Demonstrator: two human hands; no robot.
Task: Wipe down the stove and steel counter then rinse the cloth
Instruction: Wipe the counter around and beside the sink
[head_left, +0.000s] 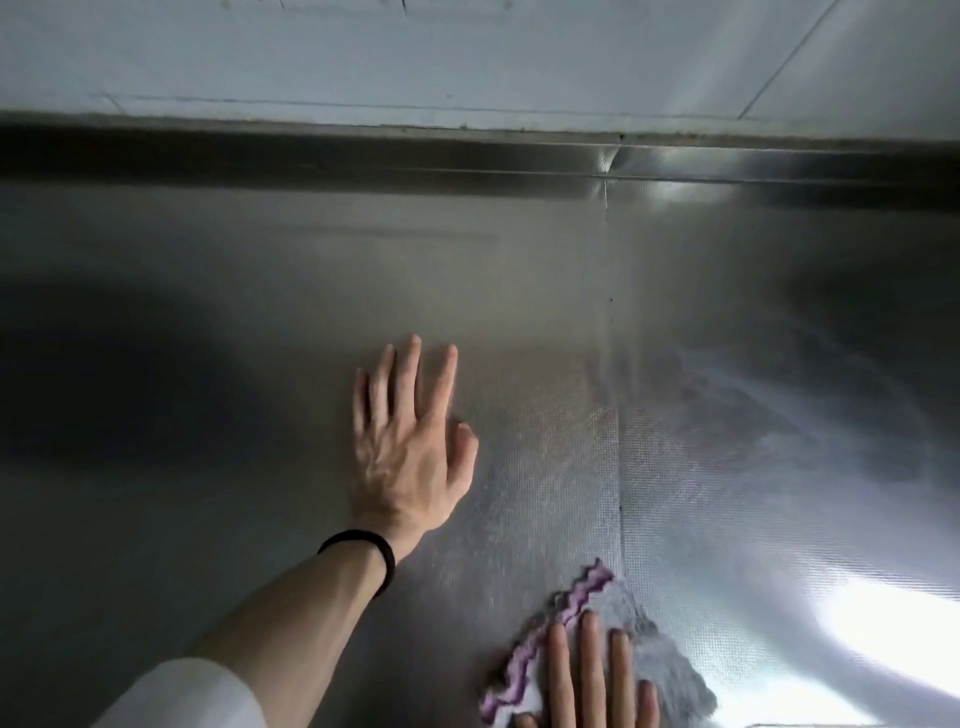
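The steel counter (260, 312) fills the view, its textured sheet split by a vertical seam right of centre. My left hand (408, 447) lies flat on the steel with fingers spread, holding nothing; a black band circles the wrist. At the bottom edge my right hand (589, 680) presses flat on a grey cloth (660, 660) with a wavy purple border, fingers stretched out over it. The cloth lies spread on the counter just right of the seam. The stove is out of view.
A raised steel back lip (467, 161) runs along the far side of the counter, with pale wall tiles (415, 52) above it. Bright glare (893, 634) sits on the steel at the lower right.
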